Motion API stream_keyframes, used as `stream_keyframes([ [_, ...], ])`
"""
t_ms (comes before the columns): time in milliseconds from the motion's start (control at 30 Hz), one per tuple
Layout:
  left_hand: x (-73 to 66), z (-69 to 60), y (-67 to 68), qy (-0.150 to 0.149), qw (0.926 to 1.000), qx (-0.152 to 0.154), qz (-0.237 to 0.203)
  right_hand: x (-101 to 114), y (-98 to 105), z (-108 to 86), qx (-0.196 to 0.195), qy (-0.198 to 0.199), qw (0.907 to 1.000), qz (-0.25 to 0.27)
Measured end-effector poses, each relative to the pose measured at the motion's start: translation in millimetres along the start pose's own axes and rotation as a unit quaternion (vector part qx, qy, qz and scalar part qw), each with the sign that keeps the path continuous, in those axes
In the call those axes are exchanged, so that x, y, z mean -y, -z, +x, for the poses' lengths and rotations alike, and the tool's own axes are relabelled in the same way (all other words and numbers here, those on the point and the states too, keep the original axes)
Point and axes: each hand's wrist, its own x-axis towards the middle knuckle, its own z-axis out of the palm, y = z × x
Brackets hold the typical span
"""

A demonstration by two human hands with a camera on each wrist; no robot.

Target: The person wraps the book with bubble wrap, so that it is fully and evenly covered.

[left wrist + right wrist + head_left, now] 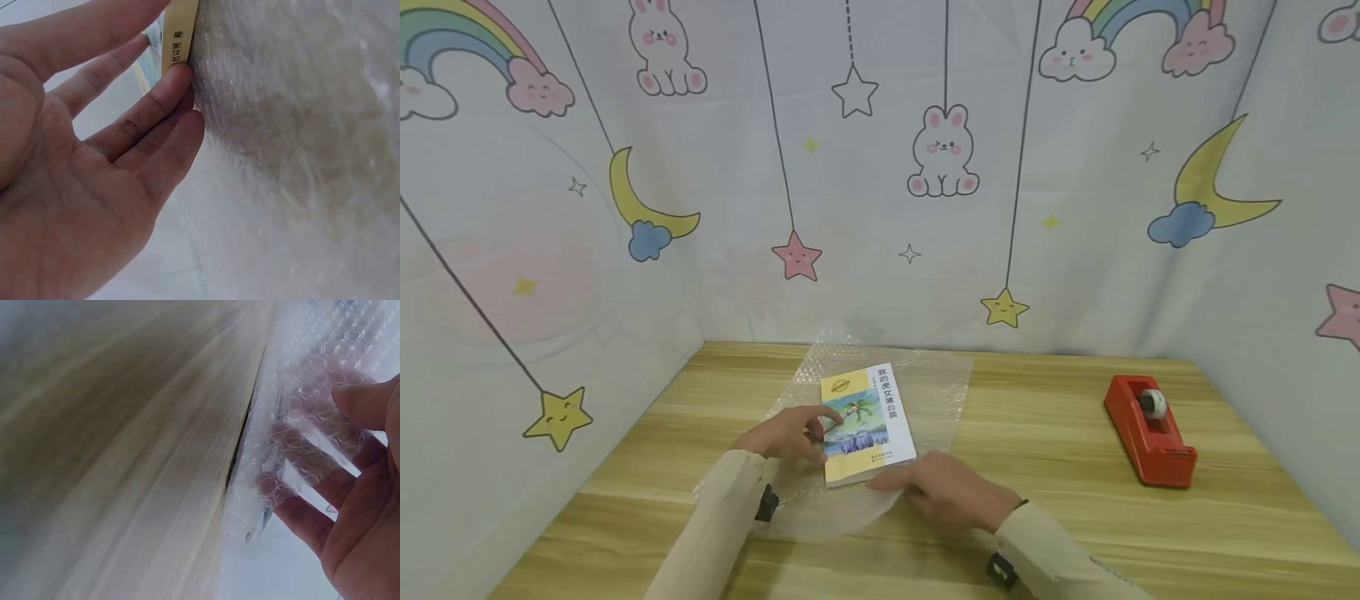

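Your right hand (pixel 951 492), by the near edge of the book (pixel 876 429), pinches the bubble wrap (pixel 943 392). Your left hand (pixel 786 433), left of the book, has loose fingers touching its side and front, hiding a bit of the cover picture. The book lies face up on the wrap. Its title (pixel 887 396) says 我的虎女蒲公英; its spine (pixel 178 47) says 沈石溪 著. Right of the book sits a red tape holder (pixel 1146 437). Behind the book hangs a bunny cloth (pixel 865 183).
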Motion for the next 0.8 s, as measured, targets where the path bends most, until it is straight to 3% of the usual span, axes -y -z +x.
stream_keyframes([
  [800, 0.6, 0.3, 0.3, 0.006, 1.0, 0.003, 0.0, -5.8, 8.7, 10.6, -0.02, -0.009, 0.9982, 0.056],
])
